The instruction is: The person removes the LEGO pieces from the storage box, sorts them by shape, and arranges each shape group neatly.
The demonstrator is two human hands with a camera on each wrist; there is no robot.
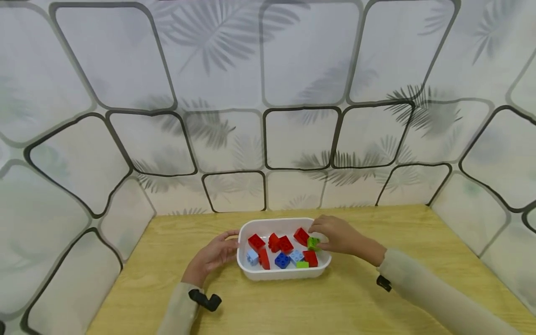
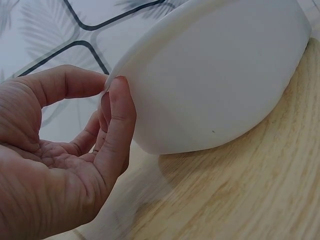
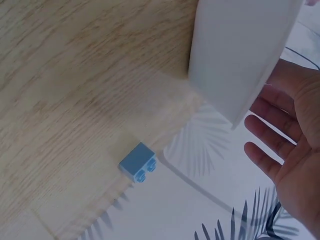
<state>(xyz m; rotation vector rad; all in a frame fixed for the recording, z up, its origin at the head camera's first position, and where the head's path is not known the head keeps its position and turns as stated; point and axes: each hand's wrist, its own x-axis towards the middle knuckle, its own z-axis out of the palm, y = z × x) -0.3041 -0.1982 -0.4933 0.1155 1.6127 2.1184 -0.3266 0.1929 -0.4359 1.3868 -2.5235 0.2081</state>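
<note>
A white plastic tub [image 1: 284,274] sits on the table with several toy building bricks in it. My left hand [image 1: 217,253] pinches the rim at its left end; the left wrist view shows thumb and fingertip meeting at the edge. Over the right end reaches my right hand [image 1: 337,235], thumb and forefinger at a green brick [image 1: 313,243] that they pinch. Beyond the tub wall in the right wrist view, its other fingers [image 3: 265,157] hang loosely, while the wall hides the pinching tips. Red bricks [image 1: 256,242], a dark blue brick [image 1: 282,260] and light blue bricks [image 1: 252,257] lie around inside.
A light blue brick [image 3: 137,161] lies on the table outside the tub, near the wall, in the right wrist view. The wooden table [image 1: 268,311] meets patterned walls [image 1: 301,139] at the back and both sides.
</note>
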